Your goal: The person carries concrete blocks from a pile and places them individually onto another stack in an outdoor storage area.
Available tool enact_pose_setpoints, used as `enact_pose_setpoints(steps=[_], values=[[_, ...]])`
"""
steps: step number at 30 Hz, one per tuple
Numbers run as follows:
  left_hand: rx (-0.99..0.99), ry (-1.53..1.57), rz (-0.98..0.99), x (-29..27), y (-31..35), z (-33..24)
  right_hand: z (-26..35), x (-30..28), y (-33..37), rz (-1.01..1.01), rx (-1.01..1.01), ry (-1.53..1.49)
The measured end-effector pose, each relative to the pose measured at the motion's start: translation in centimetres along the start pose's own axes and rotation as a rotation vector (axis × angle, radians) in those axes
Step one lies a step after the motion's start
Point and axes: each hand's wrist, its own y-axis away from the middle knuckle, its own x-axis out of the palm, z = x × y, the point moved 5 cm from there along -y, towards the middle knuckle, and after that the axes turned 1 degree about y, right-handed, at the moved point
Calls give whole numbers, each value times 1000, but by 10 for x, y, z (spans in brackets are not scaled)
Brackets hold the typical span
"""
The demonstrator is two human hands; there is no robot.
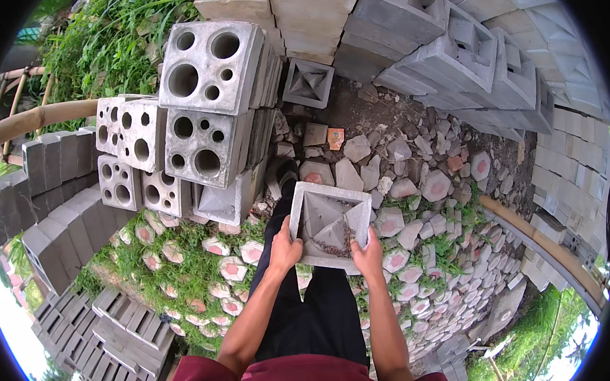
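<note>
I hold a square grey concrete block (329, 223) flat in front of my waist; its face has a recessed pyramid pattern with some dirt in it. My left hand (285, 248) grips its near left corner. My right hand (369, 252) grips its near right corner. My dark trouser legs and a shoe show beneath the block. Just ahead on the left stand stacks of square perforated concrete blocks (211, 65) with round holes, set on edge.
Hexagonal pavers (435, 185) with grass between them cover the ground. A matching pyramid block (309, 82) leans further ahead. Grey hollow blocks (457, 53) are piled at the top right, more grey bricks (55, 226) at the left. A bamboo rail (36, 118) runs past the greenery.
</note>
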Motion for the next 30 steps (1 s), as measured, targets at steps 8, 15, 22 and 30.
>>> enact_pose_setpoints(steps=[8,15,22,30], values=[[15,-126,-20,-15,-154,-24,28,62,-142,95,165,169],[113,-179,-49,23,-294,5,-4,117,-277,107,139,145],[-95,-152,77,49,-417,-12,-19,157,-401,6,13,181],[129,-76,-284,32,-547,-7,29,190,-500,-35,-33,116]])
